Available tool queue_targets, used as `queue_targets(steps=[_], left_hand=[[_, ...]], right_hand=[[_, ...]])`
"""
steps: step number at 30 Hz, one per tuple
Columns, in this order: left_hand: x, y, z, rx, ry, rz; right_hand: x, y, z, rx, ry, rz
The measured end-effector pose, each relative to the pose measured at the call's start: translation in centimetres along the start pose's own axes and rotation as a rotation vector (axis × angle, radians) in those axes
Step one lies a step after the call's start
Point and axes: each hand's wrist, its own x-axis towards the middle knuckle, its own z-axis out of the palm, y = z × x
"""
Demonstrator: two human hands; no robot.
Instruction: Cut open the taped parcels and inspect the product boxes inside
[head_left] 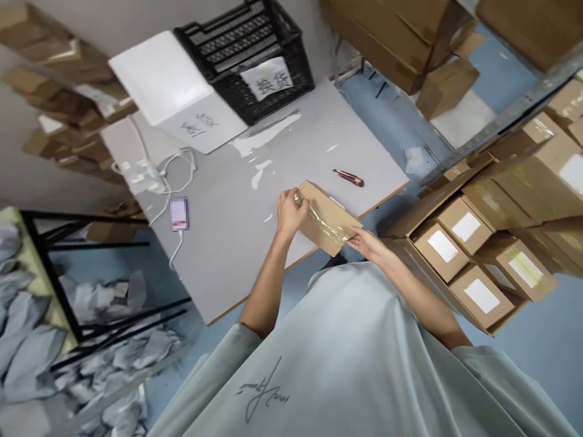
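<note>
Cardboard box (317, 229) is occupying the centre of the view, overlapping the table's near edge just in front of the person; whether it is resting on the tabletop or being held slightly above it cannot be told. The left hand (290, 212) is curling its fingers around a shiny tape roll (298, 197), gripping it at the box's left end. A strip of clear tape (325, 226) is running along the upper face, from beside the roll towards the right corner, wrinkling and catching the light. The right hand (365, 243) is touching that corner with fingers extended; whether it is gripping the cardboard cannot be told. On the grey table (228, 243), a red and black knife (348, 177) is lying beyond the box, well apart from both hands. A phone (179, 213) is lying near the left edge, with a white cable joining its lower end. At the far side, a black basket (255, 113) bearing a paper sign (266, 79) is standing beside a white box (157, 79). To the right, a large carton (428, 267) is holding smaller labelled boxes (441, 246); to the left, grey bags (31, 358) are lying in heaps.
</note>
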Motion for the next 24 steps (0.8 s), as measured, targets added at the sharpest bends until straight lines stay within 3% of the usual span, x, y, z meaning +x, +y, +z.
queue_targets(steps=[3,6,9,11,14,16,18,20,24], left_hand=[[2.6,-4.7,-3.9,0.103,-0.019,-0.065],[5.2,-9.1,-6.2,0.153,-0.092,-0.105],[7.4,-12.4,-7.0,0.124,-0.151,-0.111],[8.2,-13.4,-6.6,0.053,-0.127,-0.094],[7.4,-12.2,-3.9,-0.070,-0.001,-0.023],[5.7,-9.3,-0.7,-0.149,0.013,0.046],[3.1,-5.1,3.3,-0.244,-0.128,0.153],[-0.1,-0.4,7.4,-0.305,-0.349,0.270],[-6.1,7.6,13.7,-0.324,-0.761,0.517]], right_hand=[[3.5,2.3,7.6,0.023,-0.007,0.208],[6.2,4.6,13.6,0.003,-0.016,0.268],[7.9,5.7,16.5,-0.012,-0.048,0.228],[8.2,5.6,16.3,-0.030,-0.056,0.201],[7.2,4.6,13.0,-0.031,-0.016,0.122],[5.7,3.6,9.0,0.027,0.056,0.032],[3.5,2.7,4.0,0.085,0.159,-0.091],[0.9,2.1,-1.7,0.124,0.311,-0.239],[-4.4,2.7,-13.4,0.150,0.705,-0.424]])
